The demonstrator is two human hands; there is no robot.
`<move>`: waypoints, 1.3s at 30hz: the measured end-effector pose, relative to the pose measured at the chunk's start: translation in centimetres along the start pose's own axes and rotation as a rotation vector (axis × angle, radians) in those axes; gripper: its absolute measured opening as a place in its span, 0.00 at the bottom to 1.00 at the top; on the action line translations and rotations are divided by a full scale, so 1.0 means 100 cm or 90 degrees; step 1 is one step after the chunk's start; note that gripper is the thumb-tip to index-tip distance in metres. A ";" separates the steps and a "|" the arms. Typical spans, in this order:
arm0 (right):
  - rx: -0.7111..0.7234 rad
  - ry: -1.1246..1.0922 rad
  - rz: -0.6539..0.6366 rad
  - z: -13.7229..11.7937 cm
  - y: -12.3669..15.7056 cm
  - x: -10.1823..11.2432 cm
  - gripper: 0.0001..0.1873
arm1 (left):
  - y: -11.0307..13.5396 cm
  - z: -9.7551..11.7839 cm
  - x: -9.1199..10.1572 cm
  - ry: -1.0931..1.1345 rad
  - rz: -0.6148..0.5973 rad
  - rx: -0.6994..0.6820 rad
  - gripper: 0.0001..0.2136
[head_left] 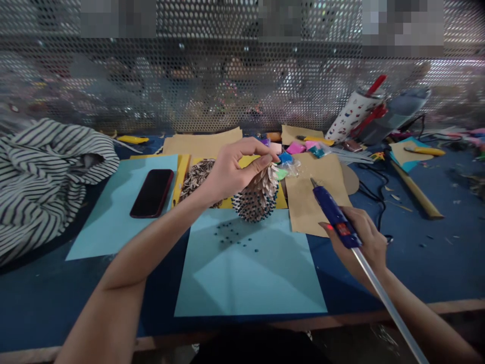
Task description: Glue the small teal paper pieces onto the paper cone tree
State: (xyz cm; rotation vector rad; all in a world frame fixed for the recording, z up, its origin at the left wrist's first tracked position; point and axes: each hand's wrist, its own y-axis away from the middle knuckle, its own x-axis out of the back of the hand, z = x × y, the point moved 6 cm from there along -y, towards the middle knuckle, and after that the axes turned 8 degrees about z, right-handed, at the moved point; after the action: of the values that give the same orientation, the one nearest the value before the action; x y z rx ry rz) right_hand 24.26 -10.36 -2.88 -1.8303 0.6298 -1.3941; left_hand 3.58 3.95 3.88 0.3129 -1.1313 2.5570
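Observation:
My left hand [235,169] is closed round the top of a rounded paper craft piece [257,194], covered in small folded paper scales with dark tips, and holds it just above a light blue paper sheet [246,268]. Small dark beads [231,236] lie scattered on that sheet below it. My right hand [359,242] grips a blue glue gun [333,215] with a clear glue stick [386,303] poking out behind; its nozzle points up and left toward the craft piece, a short gap away.
A black phone [152,193] lies on another light blue sheet [117,212] at left. Striped cloth [45,172] is heaped at far left. Brown paper [314,197], coloured scraps [299,149], a patterned cup with tools [356,114] and a wooden stick [415,192] crowd the back right, before a perforated metal screen [212,86].

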 end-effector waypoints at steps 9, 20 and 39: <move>-0.110 -0.035 -0.282 0.027 0.030 -0.046 0.17 | 0.008 0.003 0.005 -0.030 -0.022 0.004 0.09; -0.103 -0.086 -0.291 0.030 0.032 -0.048 0.15 | 0.071 0.009 0.039 -0.223 0.169 -0.016 0.04; 0.004 -0.030 -0.411 0.026 0.037 -0.052 0.17 | 0.154 -0.040 0.029 -0.510 -0.229 0.097 0.05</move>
State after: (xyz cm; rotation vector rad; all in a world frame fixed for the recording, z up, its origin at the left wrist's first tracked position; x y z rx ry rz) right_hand 25.39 -8.02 -9.29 -2.1553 -0.0104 -1.7361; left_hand -5.25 -2.22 -8.18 1.5216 -0.9705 2.2142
